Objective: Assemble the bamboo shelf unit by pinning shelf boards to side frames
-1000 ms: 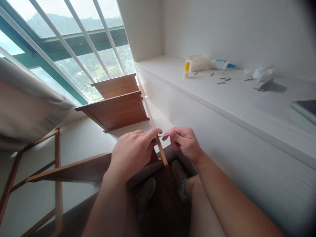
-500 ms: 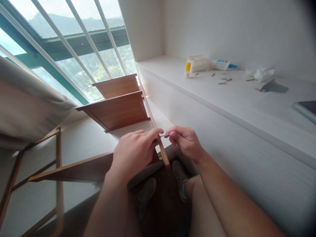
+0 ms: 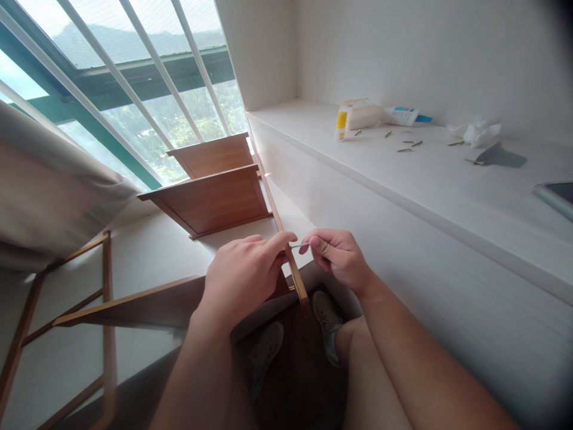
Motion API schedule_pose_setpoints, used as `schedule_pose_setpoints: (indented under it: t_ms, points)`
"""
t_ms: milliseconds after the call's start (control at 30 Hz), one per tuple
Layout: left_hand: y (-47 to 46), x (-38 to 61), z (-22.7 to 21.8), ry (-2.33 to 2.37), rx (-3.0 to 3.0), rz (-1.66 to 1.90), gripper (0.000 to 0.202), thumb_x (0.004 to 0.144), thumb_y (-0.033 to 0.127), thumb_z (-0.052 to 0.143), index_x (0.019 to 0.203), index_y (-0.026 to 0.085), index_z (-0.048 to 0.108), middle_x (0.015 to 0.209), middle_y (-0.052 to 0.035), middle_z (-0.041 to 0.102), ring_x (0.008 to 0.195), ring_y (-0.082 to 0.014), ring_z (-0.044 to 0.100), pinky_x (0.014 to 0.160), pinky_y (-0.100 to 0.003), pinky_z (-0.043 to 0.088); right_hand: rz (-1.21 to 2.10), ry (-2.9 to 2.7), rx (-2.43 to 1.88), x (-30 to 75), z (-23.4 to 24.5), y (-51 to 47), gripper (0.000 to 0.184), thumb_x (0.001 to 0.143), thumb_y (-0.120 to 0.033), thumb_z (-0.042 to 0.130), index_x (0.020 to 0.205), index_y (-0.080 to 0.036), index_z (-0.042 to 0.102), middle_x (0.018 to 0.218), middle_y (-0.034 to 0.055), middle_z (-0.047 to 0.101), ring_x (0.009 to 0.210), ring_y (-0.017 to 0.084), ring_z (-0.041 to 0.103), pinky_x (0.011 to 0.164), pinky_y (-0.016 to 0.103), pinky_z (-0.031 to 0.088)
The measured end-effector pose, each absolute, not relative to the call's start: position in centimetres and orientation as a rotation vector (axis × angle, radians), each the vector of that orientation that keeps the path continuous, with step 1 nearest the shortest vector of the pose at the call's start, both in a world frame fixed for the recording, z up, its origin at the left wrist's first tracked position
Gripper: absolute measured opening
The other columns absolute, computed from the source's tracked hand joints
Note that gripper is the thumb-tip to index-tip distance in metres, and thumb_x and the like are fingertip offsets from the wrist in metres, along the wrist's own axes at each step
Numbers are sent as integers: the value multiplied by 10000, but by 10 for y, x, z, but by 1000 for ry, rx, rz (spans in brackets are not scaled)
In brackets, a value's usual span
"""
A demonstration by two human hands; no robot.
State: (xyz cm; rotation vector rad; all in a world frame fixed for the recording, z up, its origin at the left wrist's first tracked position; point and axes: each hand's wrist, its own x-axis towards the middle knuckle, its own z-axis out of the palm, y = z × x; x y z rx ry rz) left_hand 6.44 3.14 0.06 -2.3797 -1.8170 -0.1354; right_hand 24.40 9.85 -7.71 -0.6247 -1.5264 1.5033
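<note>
A brown wooden shelf frame has a long narrow rail [image 3: 296, 276] running down toward me, with wooden panels [image 3: 224, 200] joined along its left side. My left hand [image 3: 246, 272] is closed around the rail near its lower end, thumb lying across the top. From the rail's right face a thin metal rod [image 3: 299, 245] sticks out sideways. My right hand [image 3: 338, 254] pinches the rod's outer end between thumb and fingers. The rod's inner tip and any screw head there are too small to make out. Another panel [image 3: 134, 307] reaches left from beneath my left hand.
On the white ledge [image 3: 430, 191] at right lie several metal screws [image 3: 409, 149], a blue-capped tube [image 3: 403, 116], a yellow-capped bottle [image 3: 341, 125], crumpled plastic [image 3: 477, 132] and a phone-like device [image 3: 555, 197]. Another wooden frame [image 3: 107, 298] stands left, below the curtain [image 3: 58, 197]. A barred window is behind.
My right hand's fingers have turned slightly on the rod, and its thumb has shifted a little upward. My left hand and the shelf frame have stayed in place.
</note>
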Motion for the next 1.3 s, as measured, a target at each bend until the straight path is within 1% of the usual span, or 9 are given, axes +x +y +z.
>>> schedule_pose_setpoints:
  t_ms: [167, 367, 667, 1000, 1167, 1300]
  points:
    - [31, 64, 1, -1813, -2376, -138, 293, 948, 332, 410, 1210, 409, 519, 806, 17, 667, 755, -203, 638, 581, -299, 277, 1524, -1531, -657, 244, -75, 98, 369, 922, -438, 544, 780, -126, 682, 425, -65, 370, 401, 66, 306, 440, 242, 198]
    - [31, 65, 1, -1799, -2369, -135, 297, 947, 327, 413, 1213, 400, 523, 812, 13, 672, 752, -202, 637, 582, -294, 276, 1476, -1528, -630, 244, -78, 99, 338, 920, -425, 554, 836, -131, 699, 455, -60, 401, 433, 74, 329, 467, 247, 240]
    - [31, 65, 1, -1810, -2367, -136, 294, 945, 329, 418, 1207, 408, 525, 811, 19, 673, 750, -204, 643, 574, -301, 287, 1587, -1474, -631, 244, -72, 98, 368, 924, -423, 543, 808, -109, 696, 394, -69, 369, 381, 67, 288, 439, 255, 178]
    - [32, 66, 2, -1810, -2377, -133, 302, 943, 319, 417, 1212, 389, 535, 832, 10, 689, 763, -195, 648, 576, -287, 305, 1662, -1467, -668, 245, -68, 97, 379, 927, -441, 528, 822, -110, 680, 382, -82, 349, 359, 61, 255, 415, 246, 173]
    - [31, 67, 2, -1811, -2374, -117, 304, 947, 320, 414, 1216, 366, 547, 832, -4, 697, 768, -190, 650, 576, -278, 325, 1585, -1469, -679, 245, -70, 98, 373, 919, -455, 544, 803, -124, 670, 400, -70, 384, 375, 65, 290, 422, 245, 190]
    - [32, 67, 2, -1824, -2361, -126, 306, 945, 322, 425, 1218, 365, 555, 851, -8, 703, 775, -193, 656, 581, -277, 343, 1495, -1328, -655, 252, -72, 103, 354, 924, -449, 541, 797, -142, 662, 404, -71, 367, 366, 71, 286, 413, 248, 194]
